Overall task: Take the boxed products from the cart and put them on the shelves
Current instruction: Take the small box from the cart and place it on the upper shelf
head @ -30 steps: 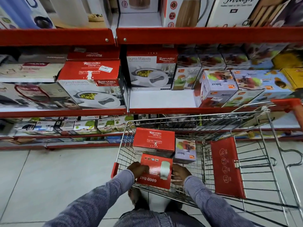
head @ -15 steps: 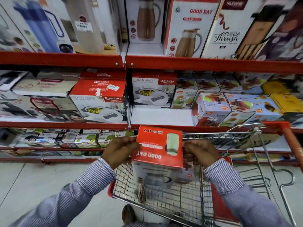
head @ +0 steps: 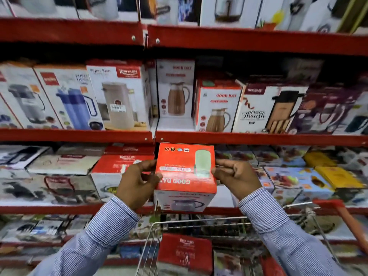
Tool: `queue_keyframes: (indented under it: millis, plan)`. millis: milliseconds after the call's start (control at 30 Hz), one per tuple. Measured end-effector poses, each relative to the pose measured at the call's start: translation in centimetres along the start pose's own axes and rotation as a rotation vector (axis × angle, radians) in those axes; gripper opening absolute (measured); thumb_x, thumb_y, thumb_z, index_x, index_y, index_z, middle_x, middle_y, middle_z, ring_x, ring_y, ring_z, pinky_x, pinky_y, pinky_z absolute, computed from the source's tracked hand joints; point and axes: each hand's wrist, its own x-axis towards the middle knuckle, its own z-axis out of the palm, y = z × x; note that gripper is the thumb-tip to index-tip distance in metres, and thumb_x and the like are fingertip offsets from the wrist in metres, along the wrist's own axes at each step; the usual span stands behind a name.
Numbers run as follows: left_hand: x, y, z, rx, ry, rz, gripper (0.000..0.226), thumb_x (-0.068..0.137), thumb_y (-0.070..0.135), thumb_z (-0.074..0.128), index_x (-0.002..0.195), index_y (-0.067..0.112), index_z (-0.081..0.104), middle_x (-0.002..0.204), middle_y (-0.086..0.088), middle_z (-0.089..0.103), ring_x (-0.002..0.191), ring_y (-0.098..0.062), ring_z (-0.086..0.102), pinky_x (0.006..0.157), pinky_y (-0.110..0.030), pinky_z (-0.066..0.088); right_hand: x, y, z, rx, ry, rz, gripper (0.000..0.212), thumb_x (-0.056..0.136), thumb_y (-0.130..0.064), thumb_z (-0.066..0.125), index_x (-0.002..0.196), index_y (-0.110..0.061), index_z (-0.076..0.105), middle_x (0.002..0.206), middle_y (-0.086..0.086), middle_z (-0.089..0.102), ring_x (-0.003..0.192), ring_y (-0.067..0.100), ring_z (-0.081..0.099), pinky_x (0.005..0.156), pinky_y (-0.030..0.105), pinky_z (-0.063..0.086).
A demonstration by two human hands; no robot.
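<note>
I hold a red and white Good Day box (head: 185, 174) in the air in front of the red shelves, its red top face turned up toward me. My left hand (head: 137, 182) grips its left side and my right hand (head: 235, 177) grips its right side. Below it is the wire cart (head: 199, 224), with a red Rishabh box (head: 185, 253) lying inside. On the shelf above (head: 249, 138), two more Good Day jug boxes (head: 217, 108) stand upright, with a gap in front of the rear one.
Red shelves hold rows of boxed flasks and jugs above and flat boxes of casseroles and juicers at hand level. The cart's red handle (head: 346, 220) sits at the right. Lower shelves with small boxes run behind the cart.
Both hands have lifted the Good Day box out of the cart and up to shelf height. My view has tilted upward, showing higher shelves.
</note>
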Motion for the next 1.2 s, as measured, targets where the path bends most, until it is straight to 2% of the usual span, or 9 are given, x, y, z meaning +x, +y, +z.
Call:
queue_keyframes:
  millis: [67,233,333,467,567,667,767,933,1200]
  plan:
    - [0.4,0.8,-0.7,0.006,0.017,0.029,0.029,0.087,0.011,0.067,0.114,0.022,0.069,0.102,0.003,0.076,0.084,-0.018,0.074,0.081,-0.046,0.061,0.3,-0.8,0.1,0.018,0.010,-0.024,0.035,0.080,-0.008,0.070,0.115,-0.007,0.066,0.104,0.010,0.073,0.092,0.016,0.071,0.086,0.042,0.058]
    - [1.3,5.1,-4.0,-0.028,0.064,0.164,0.037,0.080,0.031,0.062,0.115,0.025,0.071,0.109,0.004,0.076,0.099,-0.017,0.072,0.093,-0.046,0.057,1.4,-5.3,-0.8,0.083,0.033,-0.149,0.035,0.081,-0.007,0.069,0.115,-0.004,0.065,0.109,0.013,0.072,0.094,0.014,0.071,0.081,0.032,0.059]
    - [1.8,7.8,-5.9,-0.011,0.099,0.230,0.030,0.087,0.020,0.063,0.115,0.029,0.070,0.103,0.005,0.077,0.093,-0.013,0.074,0.088,-0.043,0.060,1.7,-8.7,-1.6,0.081,0.041,-0.245,0.034,0.080,-0.010,0.069,0.114,-0.009,0.067,0.106,0.012,0.073,0.094,0.018,0.072,0.087,0.042,0.057]
    - [2.0,10.6,-7.7,-0.037,0.202,0.330,0.036,0.091,0.008,0.061,0.117,0.034,0.065,0.099,0.008,0.075,0.082,-0.014,0.073,0.072,-0.031,0.060,1.6,-12.6,-2.2,0.083,0.094,-0.394,0.034,0.081,-0.010,0.068,0.115,-0.010,0.066,0.101,0.004,0.075,0.091,0.007,0.072,0.080,0.025,0.057]
    - [2.6,11.7,-8.8,-0.089,0.266,0.406,0.039,0.091,0.005,0.061,0.122,0.028,0.064,0.111,0.005,0.073,0.087,-0.018,0.072,0.074,-0.031,0.061,1.8,-14.9,-2.2,0.088,0.123,-0.496,0.035,0.082,-0.008,0.067,0.116,-0.015,0.066,0.102,-0.002,0.074,0.092,0.003,0.070,0.082,0.023,0.056]
    - [3.8,12.1,-9.3,-0.097,0.304,0.452,0.048,0.091,0.002,0.060,0.116,0.043,0.058,0.115,0.007,0.070,0.091,-0.013,0.072,0.077,-0.023,0.061,2.6,-16.3,-2.2,0.054,0.138,-0.557,0.037,0.083,-0.011,0.067,0.119,-0.014,0.064,0.107,-0.002,0.072,0.096,0.002,0.069,0.085,0.024,0.056]
    - [5.2,11.7,-9.2,-0.103,0.328,0.454,0.047,0.091,0.004,0.061,0.123,0.039,0.056,0.119,0.004,0.069,0.099,-0.010,0.070,0.078,-0.018,0.059,3.7,-16.8,-1.9,0.024,0.150,-0.562,0.039,0.082,-0.015,0.068,0.121,-0.015,0.063,0.112,0.000,0.071,0.101,0.003,0.068,0.091,0.031,0.055]
    - [7.9,10.0,-8.3,-0.109,0.349,0.406,0.047,0.091,0.004,0.062,0.129,0.029,0.057,0.124,0.002,0.067,0.104,-0.015,0.068,0.088,-0.035,0.058,6.2,-15.8,-1.3,0.015,0.150,-0.519,0.038,0.083,-0.011,0.067,0.121,-0.013,0.063,0.113,0.003,0.071,0.104,0.003,0.066,0.096,0.034,0.053]
    - [11.8,7.3,-7.1,-0.086,0.266,0.286,0.045,0.093,0.010,0.061,0.135,0.024,0.057,0.126,0.004,0.067,0.104,-0.016,0.068,0.089,-0.038,0.058,10.7,-13.5,-0.6,-0.018,0.112,-0.380,0.040,0.083,-0.014,0.068,0.122,-0.013,0.062,0.115,0.008,0.070,0.108,0.010,0.065,0.100,0.040,0.050]
